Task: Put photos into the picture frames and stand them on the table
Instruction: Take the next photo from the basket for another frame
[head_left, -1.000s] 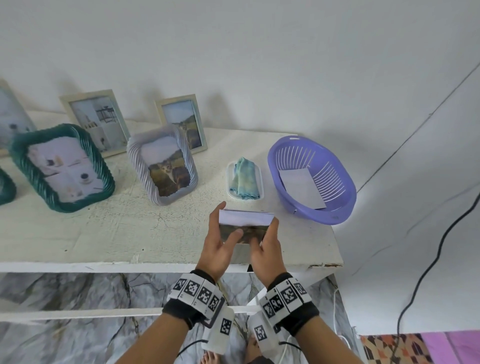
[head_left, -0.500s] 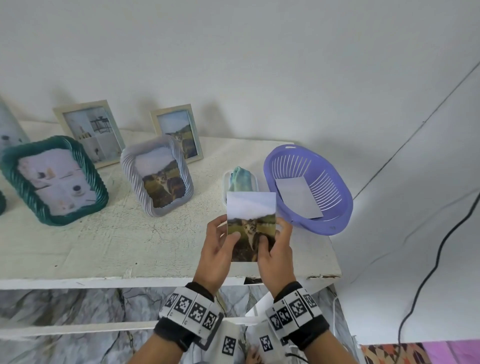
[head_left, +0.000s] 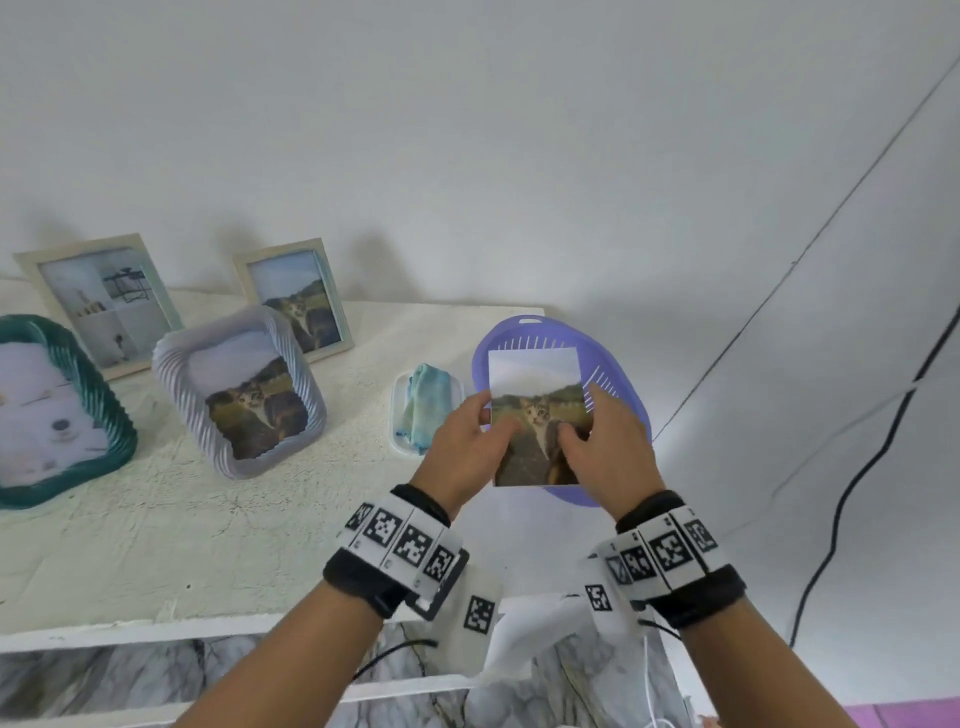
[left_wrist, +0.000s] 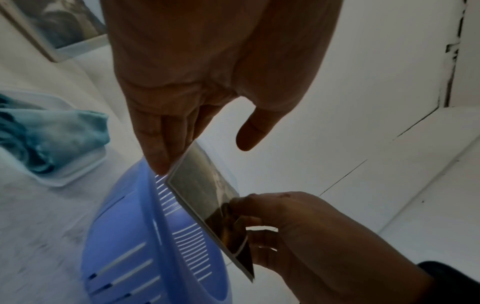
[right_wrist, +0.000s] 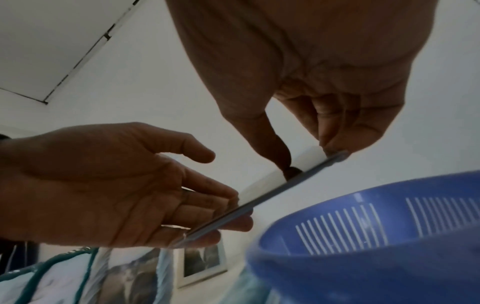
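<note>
Both hands hold one cat photo (head_left: 537, 415) in the middle right of the head view, up in the air over the purple basket (head_left: 631, 410). The left hand (head_left: 465, 447) has its fingers flat behind the photo's left edge, with the thumb on the front. The right hand (head_left: 605, 447) pinches the right edge between thumb and fingers. The basket sits on the white tabletop (head_left: 182, 545). A blue cloth (head_left: 426, 400) lies in a small tray just left of the basket. Four frames with photos stand at the left, a grey frame (head_left: 239, 389) nearest the cloth.
</note>
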